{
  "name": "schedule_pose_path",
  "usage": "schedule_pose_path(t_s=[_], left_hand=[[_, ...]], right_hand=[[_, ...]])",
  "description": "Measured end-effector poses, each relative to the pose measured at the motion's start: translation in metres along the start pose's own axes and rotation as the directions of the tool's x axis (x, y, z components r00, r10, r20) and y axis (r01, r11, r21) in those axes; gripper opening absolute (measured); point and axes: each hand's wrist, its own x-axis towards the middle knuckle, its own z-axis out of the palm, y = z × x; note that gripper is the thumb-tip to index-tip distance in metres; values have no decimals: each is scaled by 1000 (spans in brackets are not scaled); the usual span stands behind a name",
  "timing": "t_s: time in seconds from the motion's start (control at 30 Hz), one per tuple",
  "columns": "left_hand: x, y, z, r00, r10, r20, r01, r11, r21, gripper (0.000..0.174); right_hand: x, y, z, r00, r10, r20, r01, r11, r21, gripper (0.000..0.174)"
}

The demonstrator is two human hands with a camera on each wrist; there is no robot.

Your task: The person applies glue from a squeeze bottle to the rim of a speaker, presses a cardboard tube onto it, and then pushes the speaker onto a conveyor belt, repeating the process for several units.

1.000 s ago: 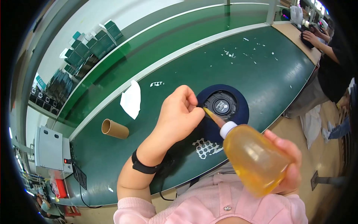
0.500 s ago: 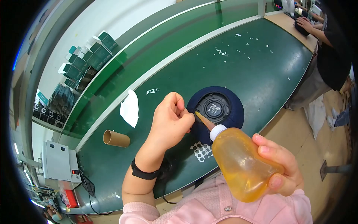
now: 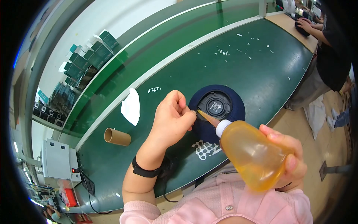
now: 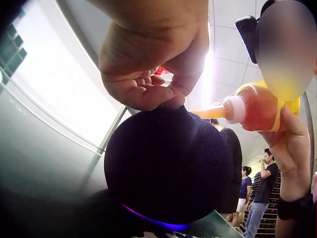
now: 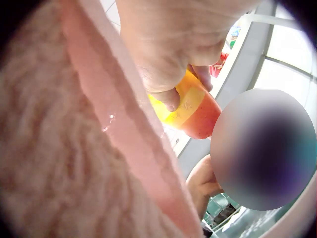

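the left hand (image 3: 173, 119) was curled, thumb and fingers pinching the rim of a round navy fabric-covered speaker (image 3: 236, 112) on the green table (image 3: 261, 67). the right hand (image 3: 292, 164) gripped an amber glue bottle (image 3: 253, 156), its nozzle tip at the pinch. since half a second before, the bottle had shifted slightly right and up, while the nozzle tip stayed at the rim.

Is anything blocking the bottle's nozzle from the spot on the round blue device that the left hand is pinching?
Nothing visible. The bottle's nozzle tip lies right beside the left hand's pinch on the blue device's rim.
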Motion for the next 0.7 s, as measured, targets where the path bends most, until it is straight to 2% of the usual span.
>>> schedule_pose_path(t_s=[0.07,0.1,0.13,0.2,0.23,0.27,0.33,0.4,0.43,0.5,0.57,0.6,0.7], left_hand=[[0,0,1,1000,6,-8,-6,1000,3,22],[1,-1,1,1000,11,-3,-11,1000,-7,22],[1,-1,1,1000,15,2,-15,1000,-16,22],[0,-1,0,1000,9,11,-9,1000,-9,24],[0,-1,-1,1000,3,20,-3,1000,-4,25],[0,-1,-1,1000,3,19,-3,1000,-1,25],[0,-1,-1,1000,4,24,-4,1000,-18,25],[1,-2,0,1000,2,19,-2,1000,-1,25],[1,-1,0,1000,1,15,-1,1000,14,25],[2,1,0,1000,1,28,-3,999,40,24],[3,5,-5,1000,1,31,-3,998,63,23],[5,10,-10,998,57,30,-60,990,131,21],[14,42,-13,962,273,-2,-257,908,331,15]], right_hand=[[4,-10,10,965,171,-197,-87,923,376,47],[5,0,4,985,65,-161,-16,957,288,46],[4,3,1,985,65,-161,-16,957,290,46],[8,5,1,976,-98,-195,111,992,60,44],[9,6,-1,976,-98,-195,112,992,62,44],[11,6,-2,962,-185,-200,160,978,-136,46],[15,8,-6,922,-354,-159,231,829,-509,57],[16,9,-9,870,-489,-57,253,543,-801,73],[15,12,-11,869,-492,-57,254,541,-802,73],[13,21,-15,894,-414,-173,148,635,-758,82],[18,22,-16,890,-443,-112,216,624,-751,83],[21,22,-17,882,-468,-58,277,613,-740,86],[21,17,-18,895,-445,-23,266,575,-774,87]])
